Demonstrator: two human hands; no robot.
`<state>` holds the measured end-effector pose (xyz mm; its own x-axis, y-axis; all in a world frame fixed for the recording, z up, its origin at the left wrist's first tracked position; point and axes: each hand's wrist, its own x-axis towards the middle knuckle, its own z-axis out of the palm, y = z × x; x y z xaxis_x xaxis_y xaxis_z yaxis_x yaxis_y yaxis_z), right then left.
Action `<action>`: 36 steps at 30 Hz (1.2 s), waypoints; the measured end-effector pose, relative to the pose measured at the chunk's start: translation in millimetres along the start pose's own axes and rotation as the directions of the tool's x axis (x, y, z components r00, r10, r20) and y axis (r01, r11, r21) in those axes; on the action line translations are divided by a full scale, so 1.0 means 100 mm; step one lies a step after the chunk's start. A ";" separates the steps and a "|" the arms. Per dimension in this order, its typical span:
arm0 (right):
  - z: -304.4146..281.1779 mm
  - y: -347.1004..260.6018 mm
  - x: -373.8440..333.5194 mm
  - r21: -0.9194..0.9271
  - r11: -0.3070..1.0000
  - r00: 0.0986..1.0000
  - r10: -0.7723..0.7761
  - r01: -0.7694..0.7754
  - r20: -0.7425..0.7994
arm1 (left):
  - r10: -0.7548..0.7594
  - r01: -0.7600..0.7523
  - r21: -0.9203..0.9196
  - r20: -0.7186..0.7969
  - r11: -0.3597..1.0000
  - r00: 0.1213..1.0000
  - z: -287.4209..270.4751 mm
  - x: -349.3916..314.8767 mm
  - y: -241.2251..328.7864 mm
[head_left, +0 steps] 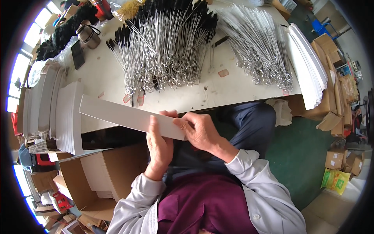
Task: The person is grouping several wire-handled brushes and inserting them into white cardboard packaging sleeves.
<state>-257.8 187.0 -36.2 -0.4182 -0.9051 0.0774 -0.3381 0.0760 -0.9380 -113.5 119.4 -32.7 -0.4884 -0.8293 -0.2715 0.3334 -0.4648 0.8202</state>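
White carton (pixel 120 116) is slanting across mid-frame, the left hand (pixel 159 150) clasping it and the right hand (pixel 202 132) gripping its right end, seeming light and stiff yet easily crushed, its edges probably offering the safest hold.

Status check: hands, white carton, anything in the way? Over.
Left hand and right hand gripping long white carton. Carton slanting at table edge. Possible obstacles: wire brushes beyond, white stack left.

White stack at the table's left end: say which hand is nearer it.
Left. The left hand is to the right of the white stack, gripping a long white carton; the right hand is farther right, at the carton's right end.
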 end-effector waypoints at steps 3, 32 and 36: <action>-0.24 0.02 0.04 -0.077 0.997 1.000 -0.008 0.007 -0.004 | -0.383 0.241 0.522 0.181 0.818 0.906 -0.15 -0.26 0.24; -0.24 0.26 -0.39 0.239 0.968 0.966 0.135 -0.081 -0.219 | 0.036 -0.581 0.809 0.586 -0.094 0.810 -0.23 -0.09 0.07; -0.12 0.35 -0.37 0.063 0.988 0.955 -0.119 0.141 -0.272 | 0.049 -0.571 0.819 0.574 -0.060 0.818 -0.25 -0.11 0.03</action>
<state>-264.7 228.2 -67.9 -0.5887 -0.7591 0.2778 -0.3402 -0.0791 -0.9370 -87.2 119.9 -39.7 -0.8456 -0.5230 0.1071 -0.4016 0.7554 0.5177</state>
